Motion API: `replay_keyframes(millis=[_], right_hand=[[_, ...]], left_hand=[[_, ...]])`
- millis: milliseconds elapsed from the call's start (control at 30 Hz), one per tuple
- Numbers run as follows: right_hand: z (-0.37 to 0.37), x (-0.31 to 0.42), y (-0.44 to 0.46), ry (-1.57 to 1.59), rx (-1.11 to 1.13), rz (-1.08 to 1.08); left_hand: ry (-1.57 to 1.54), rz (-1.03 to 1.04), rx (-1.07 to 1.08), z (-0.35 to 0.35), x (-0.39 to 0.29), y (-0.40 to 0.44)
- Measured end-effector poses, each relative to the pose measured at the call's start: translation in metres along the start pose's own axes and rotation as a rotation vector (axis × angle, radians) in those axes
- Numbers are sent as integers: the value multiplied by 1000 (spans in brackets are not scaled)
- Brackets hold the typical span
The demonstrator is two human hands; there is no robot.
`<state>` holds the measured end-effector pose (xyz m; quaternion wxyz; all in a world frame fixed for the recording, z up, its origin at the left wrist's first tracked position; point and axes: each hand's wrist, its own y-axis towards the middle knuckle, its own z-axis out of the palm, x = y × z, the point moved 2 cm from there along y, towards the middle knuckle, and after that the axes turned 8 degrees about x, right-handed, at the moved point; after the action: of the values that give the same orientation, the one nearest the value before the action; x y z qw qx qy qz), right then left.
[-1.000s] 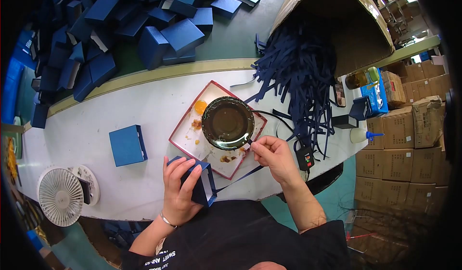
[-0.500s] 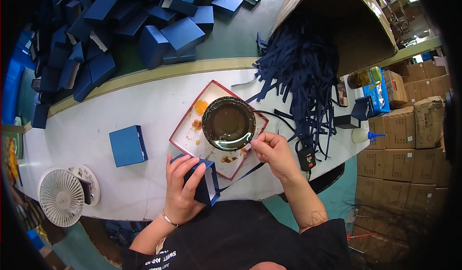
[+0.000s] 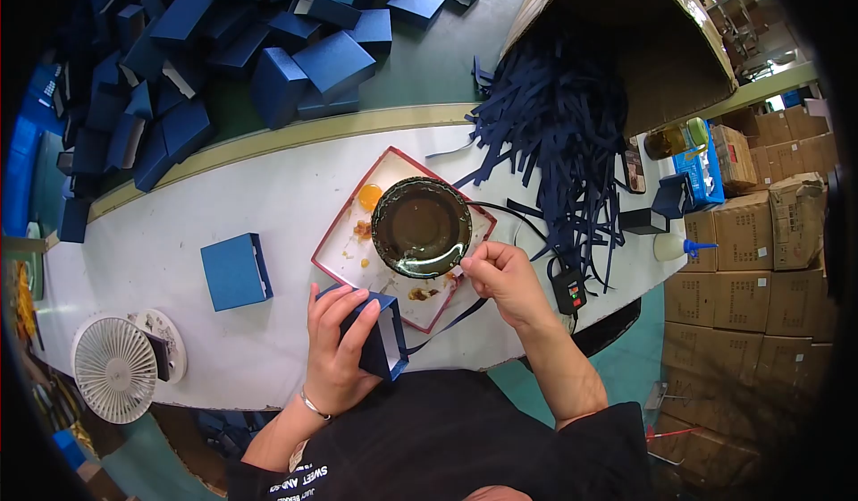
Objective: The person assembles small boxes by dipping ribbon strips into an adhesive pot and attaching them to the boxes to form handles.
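My left hand (image 3: 344, 345) is wrapped round a dark blue box (image 3: 382, 338), tilted with its open side facing right, near the front edge of the white table. From the box a dark blue ribbon (image 3: 451, 325) curves up to my right hand (image 3: 508, 282). The thumb and forefinger of that hand pinch the ribbon's end, with a small whitish bit showing at the tips. They are at the lower right rim of a round dark pot (image 3: 420, 224) holding a shiny brownish liquid. Under the pot lies a red-edged white tray (image 3: 344, 224) with amber drips.
Another blue box (image 3: 234, 273) lies to the left, beyond a white fan (image 3: 114, 370). Dark blue ribbons (image 3: 559, 126) spill from a cardboard box (image 3: 688, 63). A corded switch (image 3: 568, 291) and a blue-tipped bottle (image 3: 670, 248) sit right. Many blue boxes (image 3: 335, 61) are heaped behind.
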<state>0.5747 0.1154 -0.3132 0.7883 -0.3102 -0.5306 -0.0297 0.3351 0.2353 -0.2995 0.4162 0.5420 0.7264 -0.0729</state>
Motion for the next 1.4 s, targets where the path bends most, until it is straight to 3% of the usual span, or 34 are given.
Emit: replay_keyframes(millis=[267,400,533,633,867,1167,1400], right_hand=[[3,1,-19,-15,-34,-17],[38,22,-51,-141,8,-84],[65,35,-68,-500,21,-102],[76,40,-66,-585,70,-229],[79,35,-63,-606,65,-215],[84,38,-67,-687,13,-312],[80,23,-68,-780,94,-425]], left_hand=[[-12,29,-14,-3,-3,4],[-15,33,-26,0,-8,6],[28,70,14,-1,-14,8],[58,76,23,-2,-20,6],[94,88,-17,-2,-23,0],[98,118,-43,-2,-25,-2],[25,140,-23,3,-24,-5]])
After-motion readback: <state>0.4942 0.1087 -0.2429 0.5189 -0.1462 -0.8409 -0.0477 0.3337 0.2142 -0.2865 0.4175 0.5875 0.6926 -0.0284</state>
